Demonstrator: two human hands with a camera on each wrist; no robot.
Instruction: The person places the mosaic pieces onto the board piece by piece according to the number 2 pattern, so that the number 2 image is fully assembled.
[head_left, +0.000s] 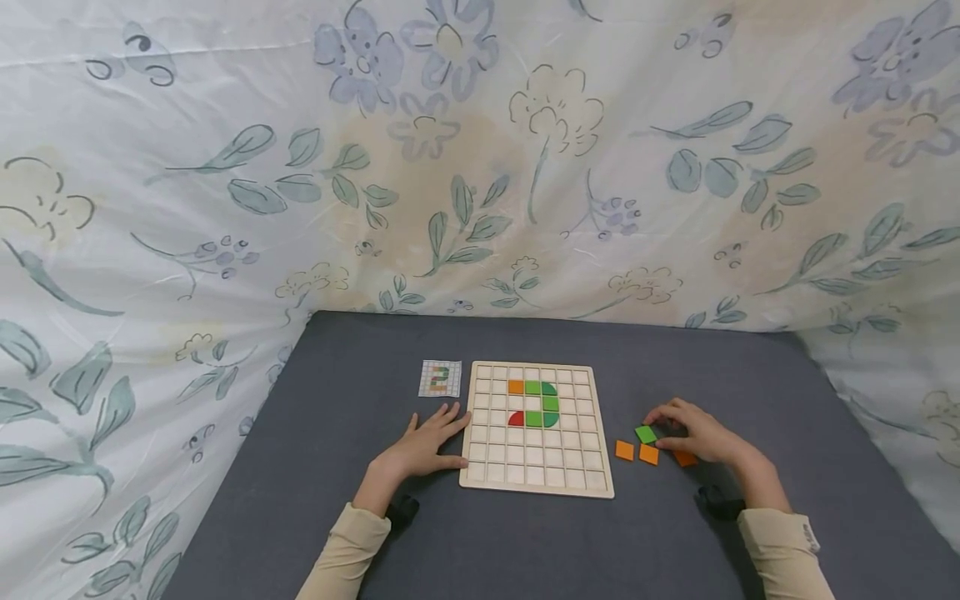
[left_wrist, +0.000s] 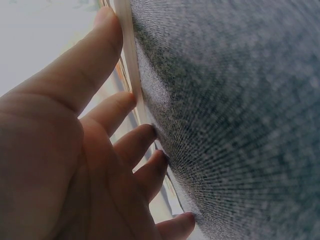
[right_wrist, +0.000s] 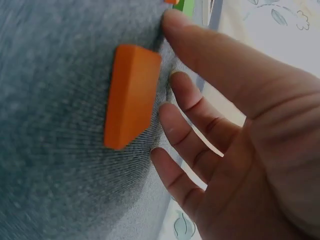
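A pale wooden grid board (head_left: 495, 475) lies on the dark cloth. Set in it are an orange square (head_left: 516, 387), several green squares and quarter-rounds, and a red quarter-round (head_left: 517, 418). With fingers spread, my left hand (head_left: 420, 446) touches the board's left edge; in the left wrist view its thumb and index finger meet the board's side (left_wrist: 131, 60). To the right of the board, my right hand (head_left: 697, 431) pinches a green square tile (head_left: 646, 434) between thumb and index finger. Beneath that hand lies an orange tile (right_wrist: 132, 95), partly covered in the head view.
Two more orange tiles, one nearer the board (head_left: 624, 450) and one beside it (head_left: 648, 454), lie just right of the board. A small pattern card (head_left: 440, 378) sits at its upper left. Floral fabric (head_left: 480, 167) hangs behind the table.
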